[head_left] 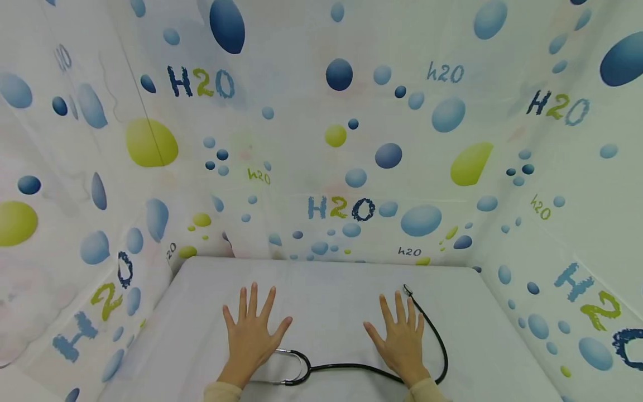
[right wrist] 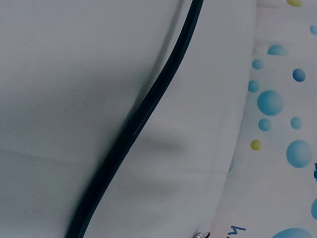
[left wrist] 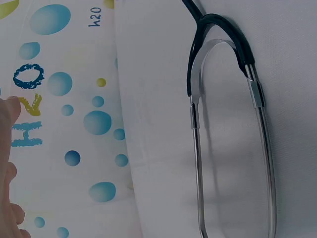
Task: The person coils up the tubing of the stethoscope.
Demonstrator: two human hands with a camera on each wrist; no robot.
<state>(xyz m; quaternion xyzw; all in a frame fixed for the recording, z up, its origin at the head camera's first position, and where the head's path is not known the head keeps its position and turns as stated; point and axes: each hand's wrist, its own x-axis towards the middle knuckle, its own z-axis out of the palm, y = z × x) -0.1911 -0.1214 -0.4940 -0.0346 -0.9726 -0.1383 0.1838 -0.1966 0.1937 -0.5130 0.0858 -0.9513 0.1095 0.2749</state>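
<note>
A black stethoscope [head_left: 351,366] lies across the white table in the head view. My left hand [head_left: 249,341], fingers spread straight, is over its metal ear tubes and hides part of them. Held out flat with fingers apart, my right hand [head_left: 403,345] overlaps the black tubing, which curves round to the small metal chest piece [head_left: 407,290] beyond the fingertips. Neither hand grips anything. In the left wrist view the metal ear tubes [left wrist: 198,168] run down from the black fork, and fingers [left wrist: 7,148] show at the left edge. The right wrist view shows the tubing [right wrist: 138,121] crossing diagonally.
The white table [head_left: 321,312] has its far edge against a hanging white curtain [head_left: 296,145] printed with blue and green drops and H2O lettering. More of this curtain closes in the left and right sides.
</note>
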